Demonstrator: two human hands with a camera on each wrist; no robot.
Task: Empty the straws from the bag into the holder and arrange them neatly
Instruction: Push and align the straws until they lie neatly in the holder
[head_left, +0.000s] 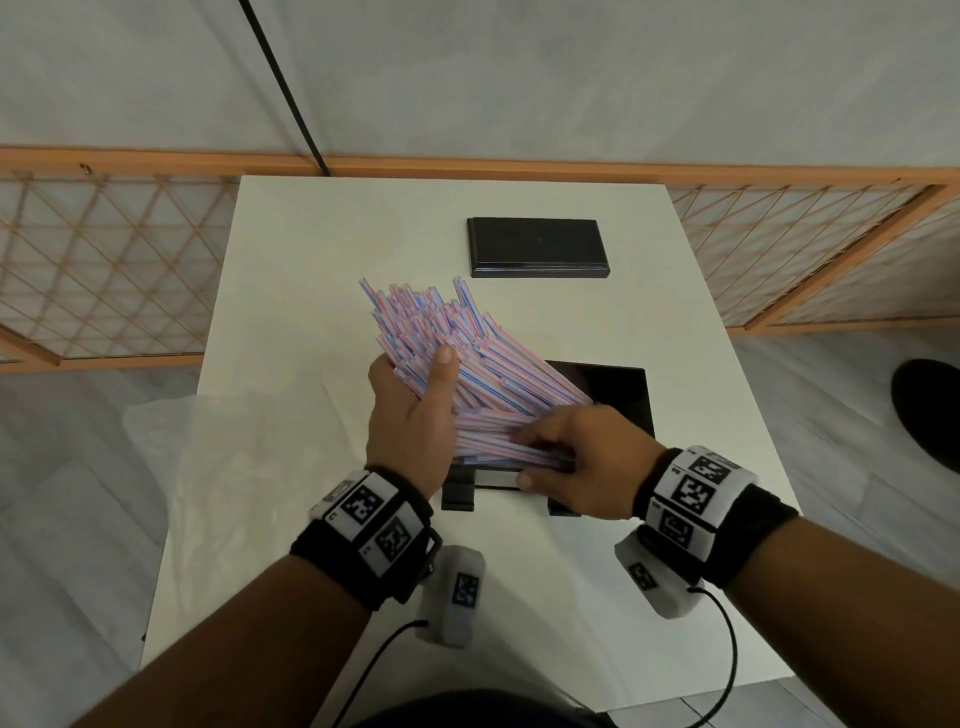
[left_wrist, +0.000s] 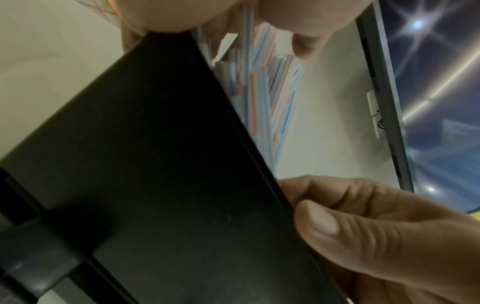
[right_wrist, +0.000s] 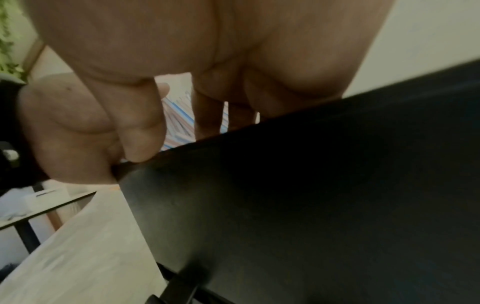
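on white table (head_left: 322, 249) by lattice screen (head_left: 104, 270), left hand (head_left: 410, 410) grip around straws (head_left: 457, 343), right hand (head_left: 582, 457) fingers flat on them

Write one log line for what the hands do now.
left hand: grips straws | right hand: presses straws in holder | lid: off

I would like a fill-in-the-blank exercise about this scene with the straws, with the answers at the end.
1. The straws fan out of a holder whose colour is ____.
2. The thumb lying on top of the straws belongs to the ____ hand.
3. The right hand lies at the holder's near rim, its fingers on the ____.
4. The separate black lid lies on the table ____ the holder, away from the person.

Missing words: black; left; straws; beyond
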